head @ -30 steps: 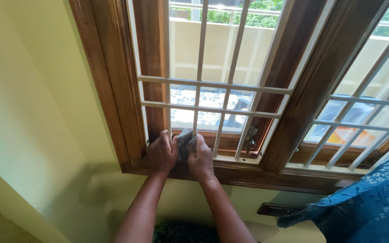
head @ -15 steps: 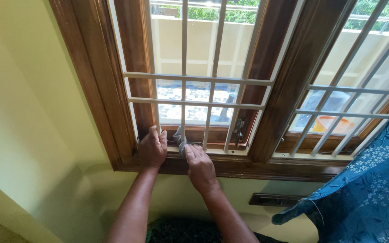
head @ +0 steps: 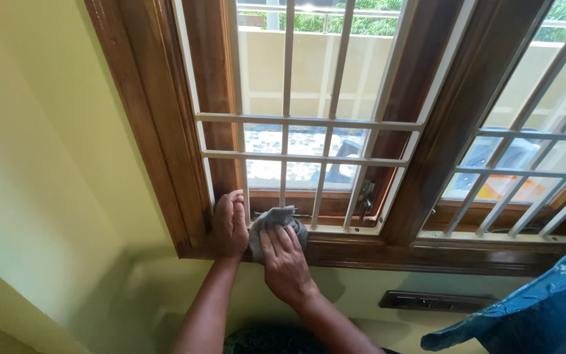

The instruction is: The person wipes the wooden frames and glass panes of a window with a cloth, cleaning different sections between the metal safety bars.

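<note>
- The right hand (head: 287,262) lies flat on a grey cleaning cloth (head: 276,226), fingers together and stretched toward 12 o'clock, pressing the bunched cloth against the bottom of the window rather than pinching it.
- The cloth sits at about 6 o'clock of the left window opening, on the lower rail of the white metal grille (head: 309,157), where the vertical bars meet the wooden sill (head: 427,252). Its upper edge shows above the fingertips; the rest is hidden under the hand.
- The left hand (head: 229,224) is just at 9 o'clock of the cloth, close beside the right hand. Its fingers are curled and pressed together against the corner where the dark wooden window frame (head: 145,124) meets the sill; it holds nothing that can be seen, and whether it touches the cloth cannot be told.
- Both forearms come up from 6 o'clock of the view and meet at the sill.
- At 3 o'clock of the cloth, near it on the lower rail, a small metal latch (head: 365,196) hangs on the inner wooden sash.
- Farther toward 3 o'clock a thick wooden mullion (head: 453,124) parts this opening from a second grilled pane (head: 532,177).
- Below the sill, at 4 o'clock of the hands, a dark slotted plate (head: 433,301) is set in the pale yellow-green wall (head: 40,196).
- A blue patterned fabric (head: 532,314) fills the corner at 4 o'clock of the view, well apart from the hands.
</note>
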